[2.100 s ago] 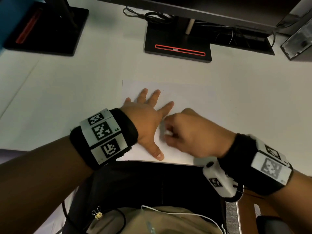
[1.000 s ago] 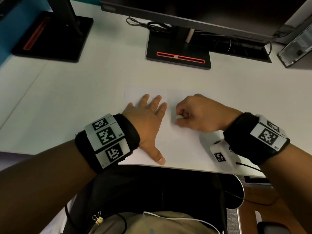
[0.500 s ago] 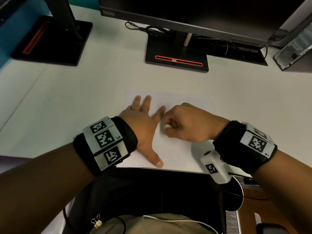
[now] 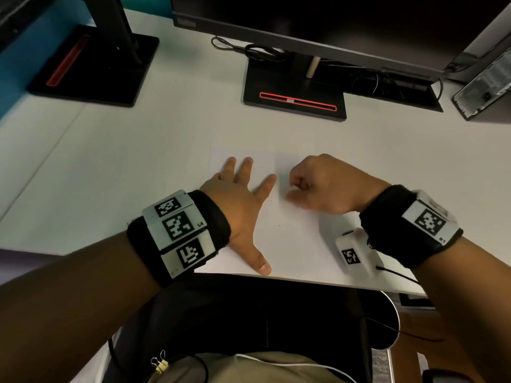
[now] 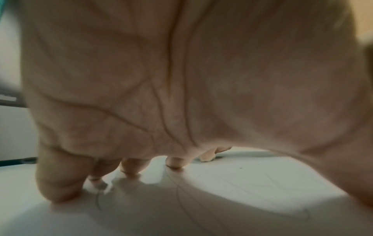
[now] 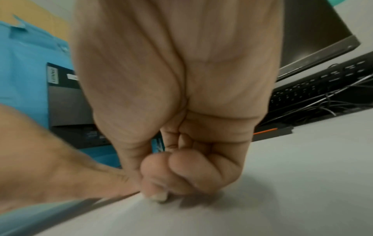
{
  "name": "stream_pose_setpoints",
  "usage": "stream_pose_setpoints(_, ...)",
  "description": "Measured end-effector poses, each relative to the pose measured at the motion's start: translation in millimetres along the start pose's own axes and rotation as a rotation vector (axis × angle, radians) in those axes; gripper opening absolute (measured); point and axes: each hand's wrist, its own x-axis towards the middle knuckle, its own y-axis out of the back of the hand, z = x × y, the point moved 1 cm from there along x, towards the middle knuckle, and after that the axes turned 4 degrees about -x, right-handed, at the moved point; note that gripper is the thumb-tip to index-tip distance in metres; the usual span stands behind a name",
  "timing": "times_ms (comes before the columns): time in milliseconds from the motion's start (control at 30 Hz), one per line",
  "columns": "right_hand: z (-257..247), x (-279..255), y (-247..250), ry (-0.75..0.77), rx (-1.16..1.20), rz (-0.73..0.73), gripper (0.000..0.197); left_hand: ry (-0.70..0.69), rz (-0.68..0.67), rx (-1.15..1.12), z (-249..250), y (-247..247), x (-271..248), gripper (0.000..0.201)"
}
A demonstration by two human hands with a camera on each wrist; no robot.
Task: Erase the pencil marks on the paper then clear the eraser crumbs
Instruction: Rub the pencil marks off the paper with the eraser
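Note:
A white sheet of paper (image 4: 290, 239) lies on the white desk near its front edge. My left hand (image 4: 240, 200) presses flat on the sheet's left part with fingers spread. In the left wrist view its fingertips (image 5: 173, 162) rest on the paper beside faint pencil lines (image 5: 179, 188). A dark speck (image 5: 240, 168) lies further right on the sheet. My right hand (image 4: 312, 186) is curled just right of the left index finger and pinches a small white eraser (image 4: 293, 186) against the paper. The eraser is mostly hidden by the fingers. The right wrist view shows the curled right hand (image 6: 161, 175) low on the sheet.
A monitor stand with a red stripe (image 4: 296, 98) stands behind the paper, with cables (image 4: 260, 52) beside it. A second stand (image 4: 91, 64) is at the back left and a computer case (image 4: 486, 87) at the far right. The desk edge (image 4: 304, 281) runs just below the paper.
The right hand has rubbed back and forth over the sheet with the eraser; it now sits slightly right of where it was half a second ago. The left hand stays flat.

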Motion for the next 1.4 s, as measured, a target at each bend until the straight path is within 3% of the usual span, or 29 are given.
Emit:
stream_pose_setpoints(100,-12,-6,-9,0.108,-0.003,-0.085,0.031,-0.004,0.003,0.006,1,0,1,0.16)
stream_pose_setpoints(167,-2,-3,-2,0.073,0.003,-0.113,0.03,0.002,-0.006,0.011,1,1,0,0.159)
stream_pose_setpoints(300,15,11,11,-0.041,-0.026,-0.003,0.034,0.002,-0.02,0.005,1,2,-2,0.159)
stream_pose_setpoints(467,-6,4,-6,0.102,0.012,-0.107,0.035,-0.001,-0.012,0.007,1,1,-1,0.158)
stream_pose_setpoints(533,3,7,1,0.048,0.002,-0.119,0.04,-0.003,-0.017,0.006,1,1,-1,0.159)
stream_pose_setpoints(633,16,17,10,-0.041,-0.051,-0.026,0.045,-0.008,-0.011,0.009,0,1,0,0.159)
stream_pose_setpoints(800,2,10,-4,0.049,-0.079,-0.076,0.049,-0.01,-0.002,0.01,0,0,-1,0.158)
stream_pose_setpoints(967,21,16,12,-0.082,-0.095,-0.041,0.051,-0.008,-0.008,0.019,0,1,-2,0.158)
stream_pose_setpoints(1100,-1,11,-5,0.052,-0.096,-0.113,0.05,-0.013,-0.004,0.022,0,1,0,0.158)
stream_pose_setpoints(1300,16,17,9,-0.044,-0.121,-0.074,0.05,-0.01,-0.006,0.014,0,1,-3,0.157)
stream_pose_setpoints(1400,-2,14,-7,0.101,-0.124,-0.098,0.048,-0.007,0.007,0.027,0,1,-4,0.16)
